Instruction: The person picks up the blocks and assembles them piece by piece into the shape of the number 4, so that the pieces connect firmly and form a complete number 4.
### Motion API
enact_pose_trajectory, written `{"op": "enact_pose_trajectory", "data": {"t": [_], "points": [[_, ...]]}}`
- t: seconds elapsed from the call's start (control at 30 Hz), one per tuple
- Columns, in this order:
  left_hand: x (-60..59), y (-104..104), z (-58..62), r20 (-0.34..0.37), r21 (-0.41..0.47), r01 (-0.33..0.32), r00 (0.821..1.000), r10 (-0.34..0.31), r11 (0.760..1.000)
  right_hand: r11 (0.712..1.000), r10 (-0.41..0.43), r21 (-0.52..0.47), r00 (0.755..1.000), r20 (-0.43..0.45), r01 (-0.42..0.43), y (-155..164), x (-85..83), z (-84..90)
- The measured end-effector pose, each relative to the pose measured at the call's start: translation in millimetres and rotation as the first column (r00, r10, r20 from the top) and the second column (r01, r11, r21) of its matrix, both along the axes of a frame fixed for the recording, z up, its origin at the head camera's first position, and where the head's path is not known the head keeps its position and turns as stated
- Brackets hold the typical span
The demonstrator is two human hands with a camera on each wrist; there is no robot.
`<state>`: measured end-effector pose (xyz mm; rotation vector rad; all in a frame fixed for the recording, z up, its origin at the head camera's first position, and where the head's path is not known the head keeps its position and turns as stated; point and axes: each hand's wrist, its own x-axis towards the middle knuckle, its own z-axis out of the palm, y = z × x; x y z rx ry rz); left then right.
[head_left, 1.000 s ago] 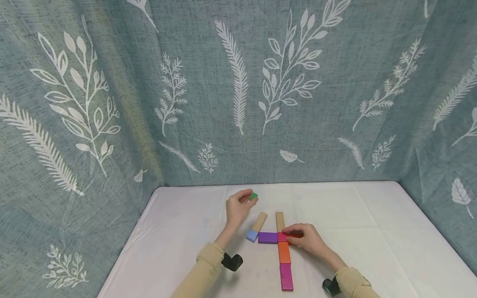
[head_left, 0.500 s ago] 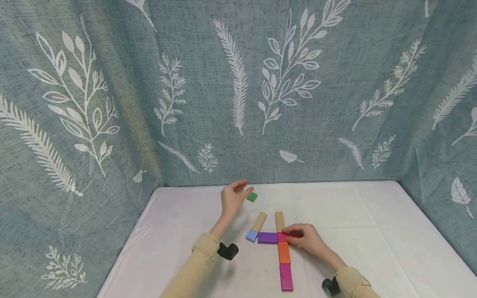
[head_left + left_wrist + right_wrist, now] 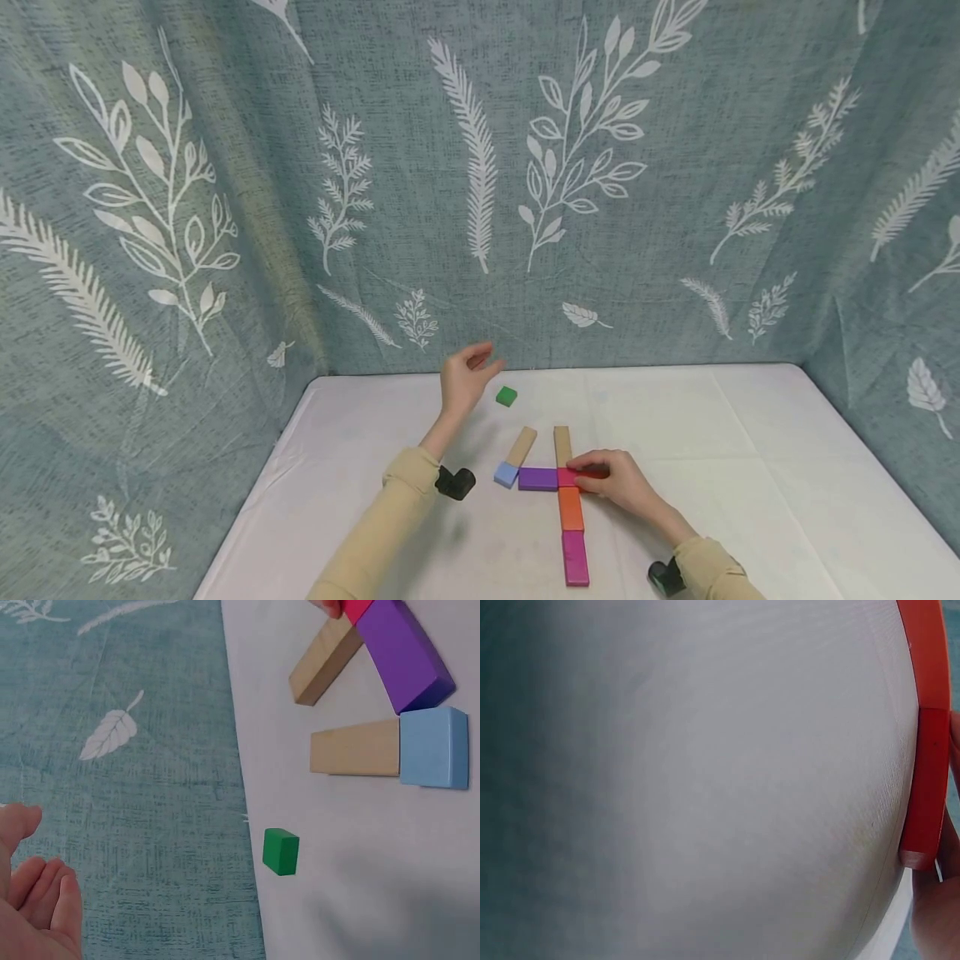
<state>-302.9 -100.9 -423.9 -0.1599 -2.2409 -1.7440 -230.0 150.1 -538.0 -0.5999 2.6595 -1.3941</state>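
Note:
My left hand (image 3: 462, 379) is raised near the table's back edge, fingers loosely bent around nothing. A small green block (image 3: 507, 397) lies on the cloth below and to its right, apart from the others. My right hand (image 3: 618, 483) pinches a red block (image 3: 928, 787) between thumb and fingers; they partly hide it in the head view. It lies at the right of a pinkish-red block (image 3: 566, 477). A purple block (image 3: 537, 479) lies left of that one, a plain wood block (image 3: 562, 446) behind it, and an orange block (image 3: 571, 508) in front.
A magenta block (image 3: 575, 558) extends the row toward the front. A light blue block (image 3: 506, 475) touches the purple one's left end, with a slanted wood block (image 3: 522, 447) behind it. A white cloth covers the table (image 3: 705, 433); a patterned curtain (image 3: 510, 317) hangs behind.
My left hand has let go of the green block and moved up and to the left, leaving it on the table. The right hand stays at the red block.

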Motion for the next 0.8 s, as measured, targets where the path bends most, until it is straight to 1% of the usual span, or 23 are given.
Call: {"op": "enact_pose_trajectory", "data": {"t": [0.13, 0.23, 0.37, 0.47, 0.63, 0.8], "points": [[-5.1, 1.6, -2.5, 0.009, 0.002, 0.013, 1.0, -0.013, 1.0, 1.0, -0.001, 0.005, 1.0, -0.009, 0.001, 0.3, -0.6, 0.4], [-8.5, 2.8, -4.9, 0.015, -0.016, 0.013, 1.0, -0.013, 1.0, 1.0, -0.004, 0.006, 1.0, -0.014, 0.004, 0.3, -0.7, 0.8], [-13.9, 2.9, -9.3, 0.011, -0.048, 0.018, 1.0, -0.018, 0.999, 1.0, -0.005, -0.009, 1.0, 0.001, 0.005, 0.7, -0.5, 1.0], [-18.9, 1.4, -14.8, 0.02, -0.058, 0.032, 0.999, -0.031, 0.998, 1.0, 0.002, -0.027, 1.0, 0.017, -0.001, 1.0, -0.6, 0.7], [-26.5, -2.5, -26.4, 0.046, -0.064, 0.076, 0.996, -0.073, 0.995, 1.0, 0.011, -0.03, 1.0, 0.023, -0.01, 1.5, -0.5, 0.2], [-32.2, -4.6, -36.5, 0.09, -0.068, 0.091, 0.992, -0.085, 0.993, 1.0, 0.009, -0.023, 1.0, 0.017, -0.008, 2.0, 0.0, 0.0]]}}
